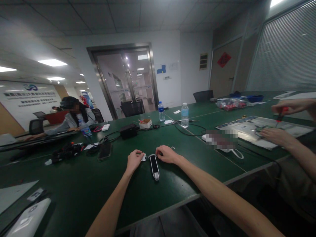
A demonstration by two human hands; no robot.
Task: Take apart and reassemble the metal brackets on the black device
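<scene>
A slim white device with a long black face (154, 164) lies on the green table in front of me, its narrower end toward me. My left hand (134, 161) is to the left of its far end, with thumb and fingers pinched on a small white piece (143, 158). At the far right corner of the device, my right hand (168, 154) has its fingers curled and pressed together. What they hold, if anything, is too small to make out. Some tiny pale bits (173, 147) lie just beyond my right hand.
Two water bottles, one with a blue cap (161, 112) and one with a white cap (185, 116), stand farther back. Cables, a black box (128, 131) and a small carton (145, 123) lie nearby. At right, a co-worker's hands (277, 136) work with a red-handled screwdriver (281, 114).
</scene>
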